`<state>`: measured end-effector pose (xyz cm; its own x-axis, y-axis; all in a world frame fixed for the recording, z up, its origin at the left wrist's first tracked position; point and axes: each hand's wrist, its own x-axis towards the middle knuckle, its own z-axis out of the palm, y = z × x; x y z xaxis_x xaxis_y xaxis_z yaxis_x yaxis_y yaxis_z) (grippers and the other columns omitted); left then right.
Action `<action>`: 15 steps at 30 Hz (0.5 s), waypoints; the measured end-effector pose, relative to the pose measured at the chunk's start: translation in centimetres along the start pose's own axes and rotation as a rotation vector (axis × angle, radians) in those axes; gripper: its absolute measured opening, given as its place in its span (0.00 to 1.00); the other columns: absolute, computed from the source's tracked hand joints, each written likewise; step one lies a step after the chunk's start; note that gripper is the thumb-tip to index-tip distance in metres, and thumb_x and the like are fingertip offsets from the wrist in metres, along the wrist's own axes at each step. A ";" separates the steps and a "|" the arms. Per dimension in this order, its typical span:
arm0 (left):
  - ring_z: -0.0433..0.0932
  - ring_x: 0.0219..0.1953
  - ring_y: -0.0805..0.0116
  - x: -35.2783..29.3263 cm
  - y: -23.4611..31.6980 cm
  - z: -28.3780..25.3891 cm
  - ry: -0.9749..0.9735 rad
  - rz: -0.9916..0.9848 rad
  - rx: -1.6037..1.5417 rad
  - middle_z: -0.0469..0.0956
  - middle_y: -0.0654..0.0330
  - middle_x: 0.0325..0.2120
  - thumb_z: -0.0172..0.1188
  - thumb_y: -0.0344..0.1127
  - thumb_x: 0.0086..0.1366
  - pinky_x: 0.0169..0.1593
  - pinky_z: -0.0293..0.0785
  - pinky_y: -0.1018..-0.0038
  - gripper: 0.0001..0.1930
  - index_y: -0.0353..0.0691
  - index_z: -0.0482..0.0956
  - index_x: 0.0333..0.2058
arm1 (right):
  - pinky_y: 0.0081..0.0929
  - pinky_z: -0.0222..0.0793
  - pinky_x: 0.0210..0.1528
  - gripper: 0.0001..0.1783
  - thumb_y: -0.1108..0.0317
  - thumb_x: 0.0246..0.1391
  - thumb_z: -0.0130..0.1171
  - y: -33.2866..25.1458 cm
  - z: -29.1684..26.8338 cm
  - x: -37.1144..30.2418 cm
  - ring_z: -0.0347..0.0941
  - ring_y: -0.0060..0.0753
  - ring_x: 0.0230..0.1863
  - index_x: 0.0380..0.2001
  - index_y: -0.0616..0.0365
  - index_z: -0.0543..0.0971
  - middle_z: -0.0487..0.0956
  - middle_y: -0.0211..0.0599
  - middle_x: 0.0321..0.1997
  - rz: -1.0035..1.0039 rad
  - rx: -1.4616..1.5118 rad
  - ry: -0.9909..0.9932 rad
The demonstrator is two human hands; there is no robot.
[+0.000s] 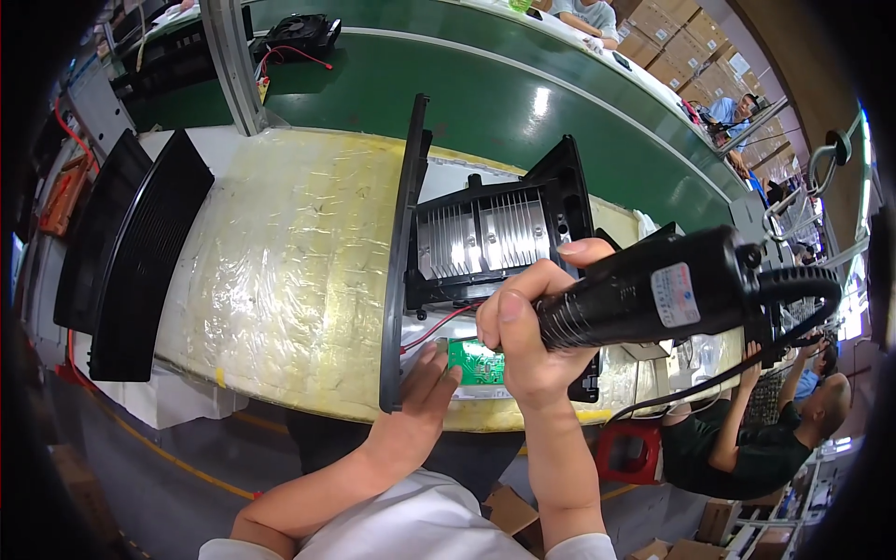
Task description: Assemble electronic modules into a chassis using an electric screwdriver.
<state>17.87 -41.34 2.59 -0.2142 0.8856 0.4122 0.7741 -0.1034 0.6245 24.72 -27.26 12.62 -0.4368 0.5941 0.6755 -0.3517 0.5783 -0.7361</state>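
Observation:
My right hand [534, 327] is wrapped round a black corded electric screwdriver [644, 289], held high over the work; its tip is hidden behind the hand. Below it lies a green circuit board [478, 362] inside a black plastic housing [399, 252]. My left hand [422, 385] grips the board's left edge, fingertips close together. A red wire [437, 329] runs just above these fingers. Farther back in the housing sit silver finned heat sinks [483, 233].
Two black ribbed panels [149, 252] stand at the left of the plastic-covered bench [271, 271]. A metal post [231, 65] rises behind them. The screwdriver's cable [719, 381] loops at right, near a red stool [627, 452] and a co-worker [765, 439]. Beyond lies a green surface [411, 84].

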 end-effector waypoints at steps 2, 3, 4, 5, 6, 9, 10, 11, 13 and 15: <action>0.74 0.61 0.46 -0.1 -0.2 0.1 -0.016 0.013 0.022 0.75 0.47 0.54 0.58 0.17 0.55 0.61 0.74 0.58 0.21 0.32 0.77 0.50 | 0.24 0.67 0.19 0.29 0.80 0.61 0.57 0.2 0.0 0.0 0.66 0.24 0.16 0.59 0.54 0.54 0.70 0.34 0.22 -0.001 0.019 0.011; 0.73 0.62 0.47 -0.2 -0.3 0.1 -0.032 0.024 0.041 0.74 0.47 0.54 0.59 0.20 0.54 0.63 0.71 0.59 0.21 0.32 0.77 0.50 | 0.24 0.67 0.19 0.29 0.80 0.60 0.57 0.5 -0.2 -0.1 0.66 0.23 0.16 0.58 0.55 0.54 0.70 0.33 0.21 -0.009 -0.012 0.005; 0.73 0.62 0.47 -0.2 -0.4 0.2 -0.036 0.038 0.039 0.74 0.47 0.54 0.59 0.20 0.54 0.63 0.71 0.59 0.21 0.32 0.77 0.50 | 0.24 0.67 0.19 0.28 0.80 0.60 0.57 0.7 -0.4 -0.2 0.66 0.23 0.16 0.58 0.56 0.55 0.70 0.33 0.21 -0.020 -0.050 0.005; 0.73 0.62 0.47 -0.3 -0.6 0.3 -0.030 0.035 0.031 0.74 0.46 0.54 0.59 0.19 0.55 0.63 0.71 0.59 0.22 0.32 0.77 0.50 | 0.23 0.67 0.20 0.28 0.80 0.60 0.57 1.0 -0.8 -0.4 0.67 0.23 0.16 0.57 0.57 0.55 0.71 0.33 0.21 -0.038 -0.114 0.003; 0.72 0.62 0.46 -0.4 -0.7 0.5 -0.025 0.035 0.021 0.74 0.45 0.55 0.59 0.19 0.55 0.63 0.71 0.59 0.22 0.32 0.77 0.50 | 0.23 0.67 0.20 0.28 0.80 0.60 0.57 0.9 -0.5 -0.5 0.67 0.23 0.16 0.57 0.57 0.55 0.71 0.33 0.21 -0.043 -0.129 0.018; 0.70 0.64 0.43 -0.7 -1.7 0.1 -0.048 0.009 -0.013 0.73 0.43 0.56 0.56 0.16 0.55 0.65 0.70 0.58 0.22 0.33 0.77 0.51 | 0.22 0.69 0.25 0.36 0.82 0.56 0.60 -0.1 0.1 -0.2 0.70 0.22 0.21 0.63 0.61 0.53 0.71 0.31 0.23 0.027 -0.005 0.056; 0.70 0.64 0.43 -0.6 -2.1 -0.7 -0.039 0.021 -0.029 0.73 0.44 0.56 0.56 0.15 0.55 0.64 0.71 0.57 0.23 0.32 0.76 0.51 | 0.23 0.70 0.25 0.33 0.77 0.58 0.61 -1.3 0.5 -0.1 0.71 0.24 0.21 0.62 0.63 0.56 0.71 0.33 0.23 0.067 0.116 0.135; 0.71 0.63 0.42 -1.0 -2.6 -0.7 -0.003 0.036 -0.017 0.74 0.44 0.55 0.56 0.15 0.56 0.63 0.72 0.57 0.21 0.32 0.77 0.50 | 0.23 0.69 0.24 0.29 0.74 0.61 0.59 -1.9 -1.4 -0.3 0.71 0.25 0.21 0.60 0.62 0.58 0.70 0.32 0.22 0.033 0.073 0.065; 0.74 0.61 0.42 -1.2 -2.8 -0.8 0.018 0.050 0.046 0.75 0.43 0.53 0.59 0.16 0.57 0.60 0.75 0.57 0.17 0.31 0.79 0.47 | 0.24 0.69 0.23 0.25 0.71 0.64 0.56 -4.6 -5.5 -0.4 0.70 0.26 0.20 0.59 0.62 0.60 0.68 0.32 0.22 0.005 0.001 0.014; 0.76 0.58 0.42 -0.9 -2.6 -1.4 0.045 0.046 0.055 0.77 0.43 0.50 0.62 0.19 0.60 0.58 0.78 0.59 0.11 0.29 0.81 0.42 | 0.25 0.65 0.20 0.27 0.70 0.67 0.51 -8.1 -7.9 0.9 0.65 0.24 0.18 0.67 0.51 0.58 0.65 0.30 0.23 -0.254 0.125 0.313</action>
<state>15.24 -42.49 1.52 -0.2027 0.8592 0.4697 0.8153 -0.1176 0.5670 33.68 -27.00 19.55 -0.0572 0.5935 0.8028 -0.5216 0.6678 -0.5309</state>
